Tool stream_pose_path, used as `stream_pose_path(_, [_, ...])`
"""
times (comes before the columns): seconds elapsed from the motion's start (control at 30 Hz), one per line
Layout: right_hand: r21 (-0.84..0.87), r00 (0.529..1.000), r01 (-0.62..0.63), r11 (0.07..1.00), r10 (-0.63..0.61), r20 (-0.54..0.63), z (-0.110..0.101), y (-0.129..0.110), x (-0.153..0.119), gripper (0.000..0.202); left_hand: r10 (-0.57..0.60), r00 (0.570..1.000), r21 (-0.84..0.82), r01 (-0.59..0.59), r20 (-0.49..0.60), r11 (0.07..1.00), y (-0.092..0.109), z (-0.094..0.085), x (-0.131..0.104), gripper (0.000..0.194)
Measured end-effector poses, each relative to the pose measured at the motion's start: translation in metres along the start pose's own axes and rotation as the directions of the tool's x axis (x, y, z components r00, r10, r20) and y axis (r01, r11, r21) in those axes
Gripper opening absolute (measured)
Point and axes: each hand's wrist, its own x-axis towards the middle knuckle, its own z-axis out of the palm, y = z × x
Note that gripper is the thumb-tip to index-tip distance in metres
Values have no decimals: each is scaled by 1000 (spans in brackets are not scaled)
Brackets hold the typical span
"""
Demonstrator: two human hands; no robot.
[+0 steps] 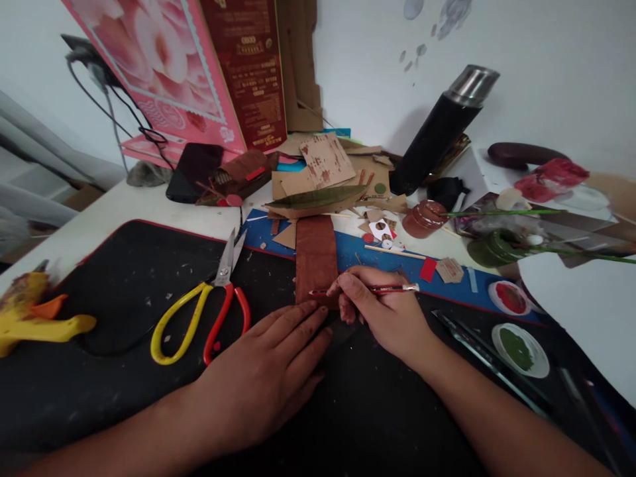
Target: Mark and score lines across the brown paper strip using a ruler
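My right hand (pixel 385 311) is closed around a red and black pencil (pixel 397 289), with its tip at the lower part of a brown painted strip (pixel 317 248). That strip lies flat on the black mat (pixel 397 411), running away from me. My left hand (pixel 275 368) rests flat on the mat, fingers stretched out, its fingertips at the strip's near edge. Close by on the left lie scissors (pixel 226 278) with one yellow and one red handle, blades spread apart.
A yellow glue gun (pixel 40 318) lies far left. Cardboard scraps (pixel 328 159) pile up at the back beside a black thermos (pixel 442 126). Brown (pixel 424 218) and green (pixel 491 246) paint jars stand right, with lids of red (pixel 510 298) and green paint (pixel 519 350) nearer.
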Motion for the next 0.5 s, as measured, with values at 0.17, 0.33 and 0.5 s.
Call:
stream_pose_path(0.17, [-35, 1000, 6, 999, -6, -3, 0, 0, 0, 38, -18, 1000, -23, 18, 1, 1000, 0, 2, -1, 41])
stream_pose_path(0.33, [39, 994, -10, 999, 14, -108, -1, -1, 1, 39, 6, 998, -25, -7, -59, 1000, -2, -2, -2, 34])
stream_pose_path(0.5, [100, 980, -33, 994, 52, -194, -3, 0, 3, 42, 35, 997, -11, -36, -65, 999, -5, -3, -8, 35])
